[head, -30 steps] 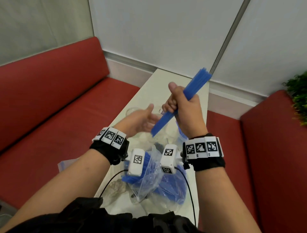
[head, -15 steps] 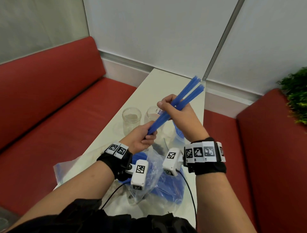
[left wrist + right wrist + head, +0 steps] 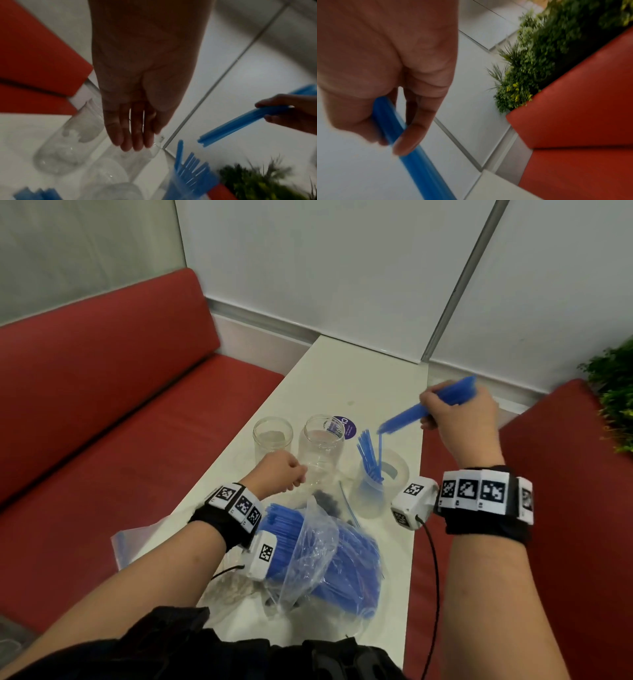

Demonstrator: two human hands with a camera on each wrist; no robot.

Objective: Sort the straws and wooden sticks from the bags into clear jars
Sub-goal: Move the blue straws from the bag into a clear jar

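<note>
Pinching a light, slippery bundle of blue straws near its middle, the right hand angles it down above the straw-filled jar, where a firm mid-length grip should prevent fanning, while the left hand hovers slack-fingered beside an empty jar.

jars: two empty jars side by side, third jar w/ straws to their right
bag: nearer than jars, on table
bench: left of table
</note>
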